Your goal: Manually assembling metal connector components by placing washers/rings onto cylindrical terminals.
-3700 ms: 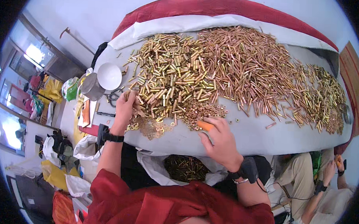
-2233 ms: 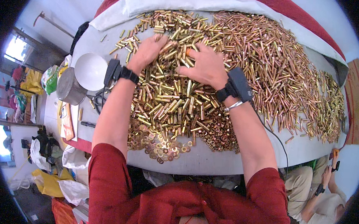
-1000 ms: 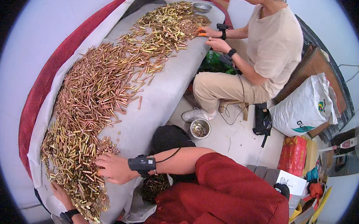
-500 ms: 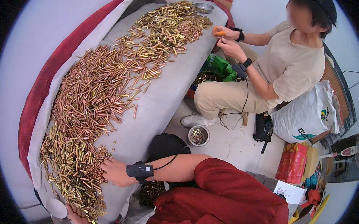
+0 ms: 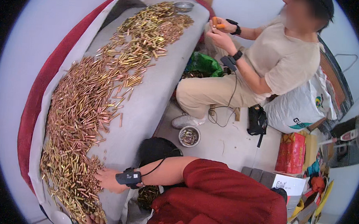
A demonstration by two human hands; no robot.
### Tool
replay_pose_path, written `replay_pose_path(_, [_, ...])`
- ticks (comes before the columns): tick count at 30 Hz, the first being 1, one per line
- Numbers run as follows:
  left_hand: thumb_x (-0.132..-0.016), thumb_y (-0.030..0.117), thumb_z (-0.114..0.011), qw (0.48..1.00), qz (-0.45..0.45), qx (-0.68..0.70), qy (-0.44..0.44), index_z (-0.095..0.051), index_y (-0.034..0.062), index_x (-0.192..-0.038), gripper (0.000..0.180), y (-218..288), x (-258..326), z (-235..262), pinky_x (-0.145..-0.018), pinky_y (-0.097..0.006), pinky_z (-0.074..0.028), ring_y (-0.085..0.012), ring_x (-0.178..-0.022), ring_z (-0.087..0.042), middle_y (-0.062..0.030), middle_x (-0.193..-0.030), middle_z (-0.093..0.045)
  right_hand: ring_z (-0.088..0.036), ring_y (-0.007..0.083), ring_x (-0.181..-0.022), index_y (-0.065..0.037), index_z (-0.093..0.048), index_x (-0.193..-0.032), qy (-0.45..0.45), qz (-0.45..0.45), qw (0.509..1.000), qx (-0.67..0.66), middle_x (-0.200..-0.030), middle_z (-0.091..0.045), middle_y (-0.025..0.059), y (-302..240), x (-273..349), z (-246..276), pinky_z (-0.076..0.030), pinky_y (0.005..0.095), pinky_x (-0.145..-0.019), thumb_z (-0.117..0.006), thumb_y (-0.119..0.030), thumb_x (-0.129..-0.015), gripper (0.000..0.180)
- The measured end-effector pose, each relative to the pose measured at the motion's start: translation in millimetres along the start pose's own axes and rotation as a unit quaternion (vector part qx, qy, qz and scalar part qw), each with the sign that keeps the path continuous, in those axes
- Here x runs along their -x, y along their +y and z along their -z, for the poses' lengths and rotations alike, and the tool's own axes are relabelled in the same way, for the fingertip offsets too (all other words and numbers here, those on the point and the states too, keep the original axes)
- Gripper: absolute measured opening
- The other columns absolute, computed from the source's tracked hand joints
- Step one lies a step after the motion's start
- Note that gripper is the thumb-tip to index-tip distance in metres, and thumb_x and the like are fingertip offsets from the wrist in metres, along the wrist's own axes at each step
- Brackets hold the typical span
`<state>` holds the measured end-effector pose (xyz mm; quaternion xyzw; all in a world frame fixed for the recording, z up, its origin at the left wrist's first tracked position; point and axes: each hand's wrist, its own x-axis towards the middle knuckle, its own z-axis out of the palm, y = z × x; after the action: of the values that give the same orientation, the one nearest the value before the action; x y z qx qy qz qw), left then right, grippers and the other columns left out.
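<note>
A long pile of brass-coloured metal tubes (image 5: 84,96) covers the grey-topped table (image 5: 149,78). Small ring-like metal pieces (image 5: 93,170) lie along its near edge. Reaching over from the right, my right hand (image 5: 109,180) rests with outstretched fingers on these small pieces. My left hand (image 5: 95,221) is at the bottom edge, its fingers curled beside the tubes; what they hold, if anything, is too small to make out. Just left of it sits a white bowl (image 5: 60,219), partly cut off by the frame.
Across the table corner a person (image 5: 282,60) holds an orange-handled tool (image 5: 217,23). A metal bowl (image 5: 184,7) stands at the far end. A pot of metal parts (image 5: 189,136) is on the floor, beside a black rounded object (image 5: 157,151). Boxes (image 5: 290,153) stand right.
My left hand has come away from the white bowl toward the tubes, its fingers now curled. My right hand stays at the small pieces. The whole view has shifted somewhat.
</note>
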<state>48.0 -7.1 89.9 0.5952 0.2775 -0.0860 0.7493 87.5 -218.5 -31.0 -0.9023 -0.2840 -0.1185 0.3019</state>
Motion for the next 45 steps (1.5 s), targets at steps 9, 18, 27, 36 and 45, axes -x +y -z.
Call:
replay_pose_path(9, [-0.094, 0.033, -0.046, 0.995, 0.002, -0.104, -0.008, -0.057, 0.0044, -0.089, 0.031, -33, 6, -15, -0.055, -0.027, -0.035, -0.0153, -0.061, -0.044, -0.0033, -0.069, -0.051, -0.043, 0.0292, -0.098, -0.003, -0.066, -0.076, -0.033, 0.019, 0.999, -0.034, -0.103, -0.046, 0.0153, 4, -4, 9, -0.041, 0.039, -0.08, -0.066, -0.02, -0.056, 0.026])
replay_pose_path(18, [-0.092, 0.039, -0.049, 0.996, -0.007, -0.04, -0.077, -0.055, 0.005, -0.108, 0.038, -51, -30, 23, -0.087, -0.041, -0.039, -0.0272, -0.1, -0.052, -0.0096, -0.101, -0.056, -0.041, 0.0305, -0.097, 0.001, -0.063, -0.071, -0.031, 0.049, 0.995, -0.075, -0.101, -0.045, 0.0172, 6, -2, 16, -0.041, 0.0409, -0.079, -0.065, -0.022, -0.05, 0.031])
replay_pose_path(27, [-0.093, 0.04, -0.046, 0.997, -0.037, -0.033, -0.061, -0.052, 0.0019, -0.112, 0.043, -62, -25, 17, -0.095, -0.041, -0.035, -0.0289, -0.109, -0.046, -0.0159, -0.115, -0.052, -0.043, 0.0333, -0.097, 0.004, -0.063, -0.073, -0.018, 0.049, 0.996, -0.076, -0.101, -0.046, 0.0203, 7, 0, 16, -0.04, 0.0427, -0.082, -0.063, -0.023, -0.049, 0.036])
replay_pose_path(36, [-0.09, 0.041, -0.051, 0.989, 0.022, 0.044, -0.139, -0.051, 0.0113, -0.085, 0.03, -56, -28, 20, -0.051, -0.026, -0.039, -0.0115, -0.061, -0.045, 0.0013, -0.07, -0.049, -0.046, 0.0327, -0.096, 0.002, -0.058, -0.078, 0.124, -0.039, 0.991, -0.038, -0.098, -0.048, 0.0186, 5, -2, 21, -0.04, 0.0435, -0.082, -0.061, -0.017, -0.06, 0.027])
replay_pose_path(45, [-0.09, 0.041, -0.051, 0.996, 0.003, -0.033, -0.089, -0.051, 0.0115, -0.085, 0.03, -64, -26, 7, -0.051, -0.026, -0.039, -0.0112, -0.061, -0.046, 0.0018, -0.07, -0.049, -0.048, 0.0251, -0.085, 0.0, -0.054, -0.077, 0.125, -0.168, 0.977, 0.047, -0.087, -0.049, 0.0121, 4, -3, 13, -0.044, 0.0339, -0.071, -0.057, -0.009, -0.069, 0.012])
